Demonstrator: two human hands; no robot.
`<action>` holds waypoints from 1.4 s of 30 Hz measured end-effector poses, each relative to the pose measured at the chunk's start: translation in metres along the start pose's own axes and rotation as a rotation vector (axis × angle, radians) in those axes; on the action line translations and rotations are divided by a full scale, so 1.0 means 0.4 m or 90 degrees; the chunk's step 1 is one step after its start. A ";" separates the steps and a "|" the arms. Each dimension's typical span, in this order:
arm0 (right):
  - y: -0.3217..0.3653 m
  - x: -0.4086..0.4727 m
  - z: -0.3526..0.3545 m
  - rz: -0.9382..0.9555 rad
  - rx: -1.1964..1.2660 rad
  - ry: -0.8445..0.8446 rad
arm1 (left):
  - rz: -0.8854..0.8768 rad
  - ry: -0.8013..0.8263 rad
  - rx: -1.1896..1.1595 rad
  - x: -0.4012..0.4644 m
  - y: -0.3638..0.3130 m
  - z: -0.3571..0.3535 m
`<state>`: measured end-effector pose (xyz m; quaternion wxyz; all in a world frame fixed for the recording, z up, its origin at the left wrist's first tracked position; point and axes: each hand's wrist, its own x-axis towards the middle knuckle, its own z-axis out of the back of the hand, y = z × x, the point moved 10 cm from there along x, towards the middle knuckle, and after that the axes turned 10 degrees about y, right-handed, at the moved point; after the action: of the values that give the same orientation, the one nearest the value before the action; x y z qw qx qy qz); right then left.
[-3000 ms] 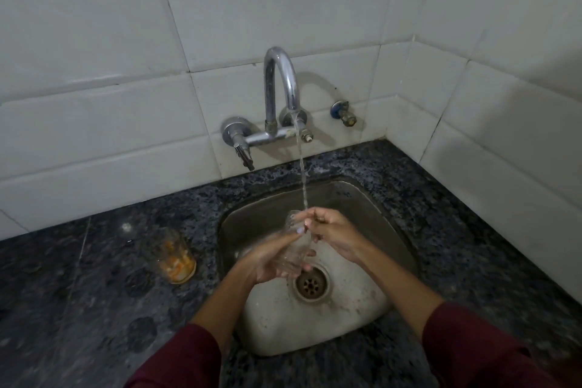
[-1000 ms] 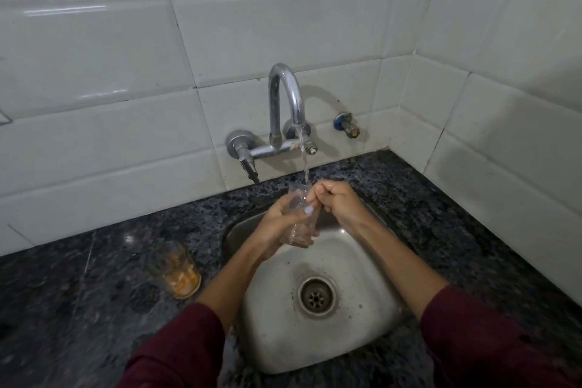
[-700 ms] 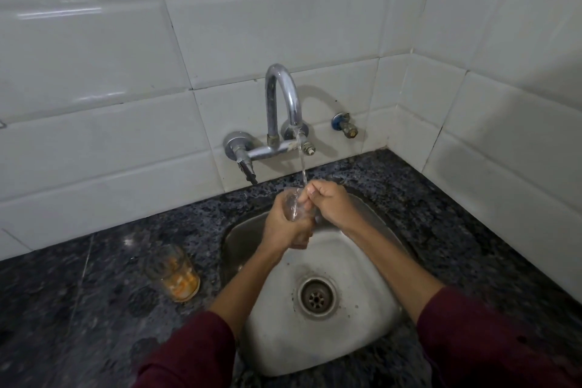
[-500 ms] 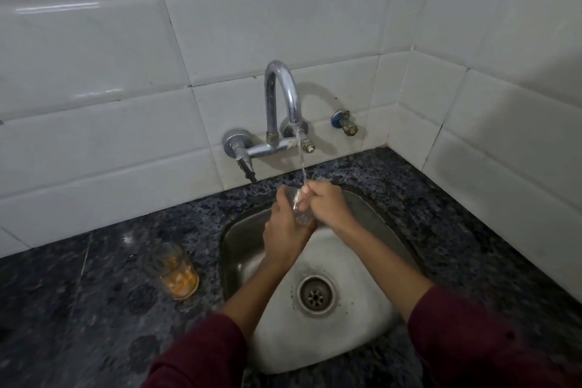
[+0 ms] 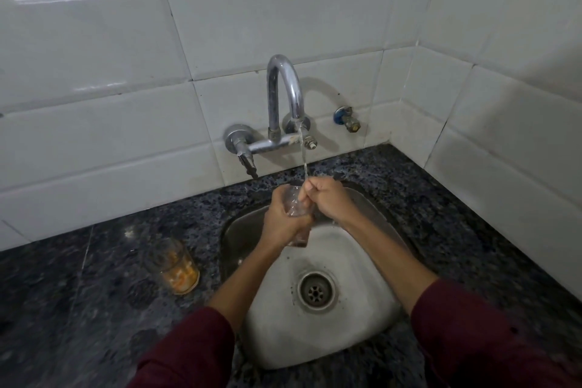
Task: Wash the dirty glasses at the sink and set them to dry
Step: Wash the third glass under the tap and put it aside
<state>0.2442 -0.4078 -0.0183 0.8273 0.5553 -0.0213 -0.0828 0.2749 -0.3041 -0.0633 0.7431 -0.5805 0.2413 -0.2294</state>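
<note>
A clear glass [image 5: 295,202] is held upright over the steel sink [image 5: 371,337], right under the thin stream from the chrome tap [image 5: 285,98]. My left hand [image 5: 283,220] grips the glass around its body. My right hand [image 5: 327,198] is curled at the glass's rim, its fingers reaching into the mouth of the glass. A second glass [image 5: 174,264] with orange residue at its bottom stands on the dark counter, left of the sink.
The dark speckled granite counter [image 5: 94,309] surrounds the sink. White tiled walls meet in a corner at the back right. A small blue-capped valve [image 5: 348,118] sticks out of the wall right of the tap. The drain [image 5: 316,292] lies below my hands.
Both hands raised the glass from low in the sink up to the stream, and my left hand has turned its grip around it. The dirty glass has not moved.
</note>
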 end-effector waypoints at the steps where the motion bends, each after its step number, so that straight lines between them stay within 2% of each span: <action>1: -0.002 0.001 -0.004 -0.013 -0.026 -0.010 | -0.006 -0.018 0.061 -0.002 -0.006 0.003; 5: -0.043 0.000 -0.012 -0.092 -0.058 -0.038 | 0.015 -0.003 0.245 -0.007 0.007 -0.014; 8: -0.102 0.000 -0.039 -0.167 -0.105 0.027 | 0.082 0.067 0.398 -0.008 0.066 -0.040; 11: -0.158 -0.021 -0.044 -0.234 -0.067 0.028 | 0.182 0.148 0.444 -0.016 0.124 -0.066; 14: -0.200 -0.049 -0.041 -0.290 0.073 -0.010 | 0.263 0.251 0.518 -0.025 0.167 -0.095; 17: -0.220 -0.064 -0.044 -0.308 0.089 0.003 | 0.288 0.298 0.569 -0.029 0.188 -0.104; 20: -0.240 -0.081 -0.053 -0.334 0.116 0.011 | 0.281 0.296 0.569 -0.032 0.165 -0.105; 22: -0.258 -0.096 -0.055 -0.356 0.135 0.005 | 0.287 0.277 0.526 -0.028 0.160 -0.098; 24: -0.275 -0.114 -0.066 -0.364 0.166 0.005 | 0.287 0.212 0.396 -0.021 0.166 -0.079; 27: -0.286 -0.136 -0.129 -0.327 0.248 0.083 | 0.210 0.088 0.035 -0.019 0.153 -0.065; 29: -0.258 -0.128 -0.165 -0.250 0.361 0.126 | 0.202 0.044 -0.226 -0.029 0.157 -0.078; 30: -0.244 -0.118 -0.163 -0.212 0.368 0.121 | 0.194 0.027 -0.307 -0.032 0.156 -0.082; 31: -0.228 -0.110 -0.148 -0.177 0.318 0.105 | 0.189 0.014 -0.306 -0.031 0.159 -0.074; 34: -0.166 -0.098 -0.087 -0.096 -0.044 0.057 | 0.099 0.035 -0.010 0.001 0.133 -0.027; 36: -0.117 -0.097 -0.086 -0.024 -0.299 0.066 | 0.012 0.039 0.031 0.008 0.083 -0.018; 37: -0.100 -0.100 -0.086 -0.006 -0.359 0.064 | -0.002 0.030 0.009 0.005 0.061 -0.013; 39: -0.086 -0.101 -0.080 0.002 -0.316 0.054 | -0.016 0.019 -0.084 0.002 0.043 -0.004; 40: -0.097 -0.098 -0.077 -0.005 -0.195 0.062 | -0.029 0.031 -0.140 -0.002 0.032 -0.004; 42: -0.131 -0.098 -0.090 -0.039 0.155 0.130 | -0.063 0.067 -0.202 -0.006 0.016 -0.005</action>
<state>0.2043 -0.3881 -0.0782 0.7485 0.6576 0.0702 -0.0478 0.2721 -0.3026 -0.0697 0.6162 -0.6887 0.2847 -0.2547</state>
